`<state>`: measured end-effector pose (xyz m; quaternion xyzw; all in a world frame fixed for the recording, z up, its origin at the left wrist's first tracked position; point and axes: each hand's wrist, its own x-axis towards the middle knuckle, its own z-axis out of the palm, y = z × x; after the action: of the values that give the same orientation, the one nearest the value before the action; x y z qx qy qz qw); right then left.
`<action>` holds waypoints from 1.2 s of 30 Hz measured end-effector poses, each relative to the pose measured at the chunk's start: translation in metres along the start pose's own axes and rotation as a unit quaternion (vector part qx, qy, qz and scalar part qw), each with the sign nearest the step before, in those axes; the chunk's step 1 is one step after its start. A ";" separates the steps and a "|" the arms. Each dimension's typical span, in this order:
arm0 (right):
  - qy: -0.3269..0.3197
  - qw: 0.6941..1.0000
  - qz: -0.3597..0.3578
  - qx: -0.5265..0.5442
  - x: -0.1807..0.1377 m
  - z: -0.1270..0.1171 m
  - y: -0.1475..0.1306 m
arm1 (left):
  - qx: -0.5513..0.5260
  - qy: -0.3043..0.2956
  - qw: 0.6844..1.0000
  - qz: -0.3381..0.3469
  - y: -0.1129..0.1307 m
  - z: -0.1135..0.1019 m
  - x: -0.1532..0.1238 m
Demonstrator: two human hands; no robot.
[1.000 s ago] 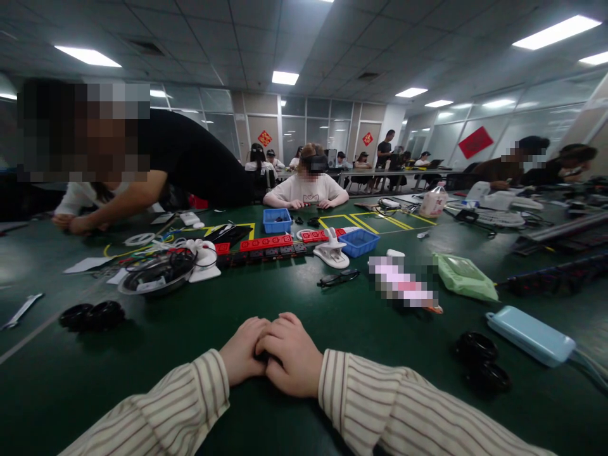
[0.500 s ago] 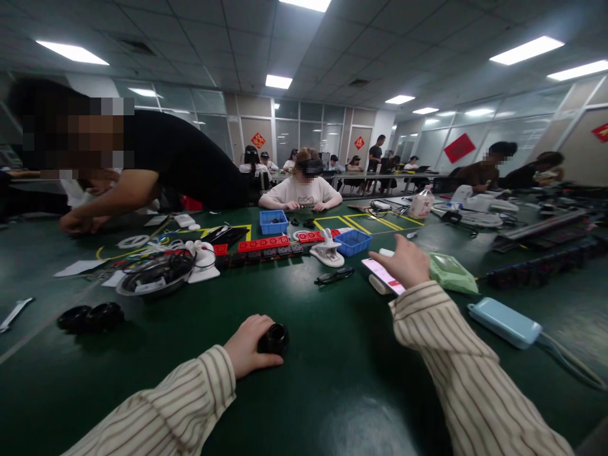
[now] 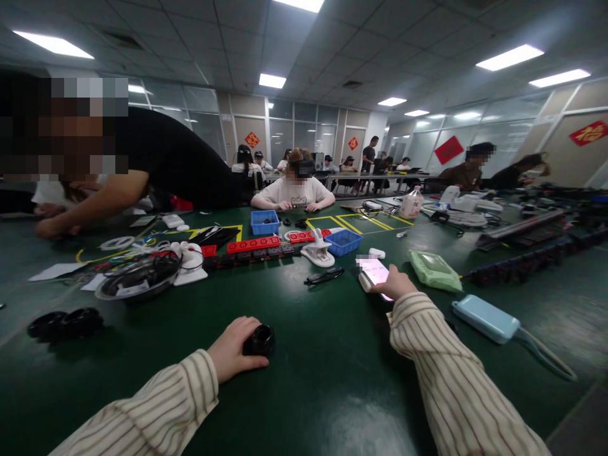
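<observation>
In the lower middle, my left hand (image 3: 236, 350) curls around a short black hollow cylinder (image 3: 263, 341), which stands on the dark green table with its round opening up. My right hand (image 3: 397, 284) is at the lower right end of a phone (image 3: 376, 271) with a lit pink-white screen. The thumb lies across the screen and the other fingers are bent at the right edge, partly hidden. A pale support shows under the phone, and a small white case (image 3: 377, 253) lies just behind it.
Black round parts (image 3: 66, 324) lie at left, near a metal bowl (image 3: 107, 289) of cables. Folded glasses (image 3: 323, 277), a white clip (image 3: 317, 251) and blue bins (image 3: 345, 243) stand ahead. Green wipes (image 3: 434, 271) and a light-blue case (image 3: 487, 318) lie right. A co-worker (image 3: 180, 158) leans in at left.
My right hand has come down onto the phone's lower end, its fingers now closer together. The left hand keeps the black cylinder. The whole view has shifted slightly.
</observation>
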<state>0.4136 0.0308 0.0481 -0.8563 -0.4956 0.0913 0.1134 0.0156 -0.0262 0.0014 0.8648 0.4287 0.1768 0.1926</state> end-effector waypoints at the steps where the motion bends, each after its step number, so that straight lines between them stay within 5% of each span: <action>1: 0.022 1.000 0.000 -0.007 -0.007 0.002 0.000 | -0.002 0.000 1.000 -0.003 0.000 0.000 0.000; 9: 0.191 0.981 -0.022 -0.017 -0.044 0.017 0.002 | -0.019 0.018 0.999 -0.043 -0.005 0.006 -0.002; 36: 0.312 0.946 -0.073 0.048 -0.046 0.032 0.001 | -0.006 0.068 0.996 -0.062 -0.020 0.019 -0.005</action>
<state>0.3837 -0.0061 0.0191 -0.7969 -0.4917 -0.1655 0.3096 0.0079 -0.0222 -0.0252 0.8213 0.4926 0.2255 0.1786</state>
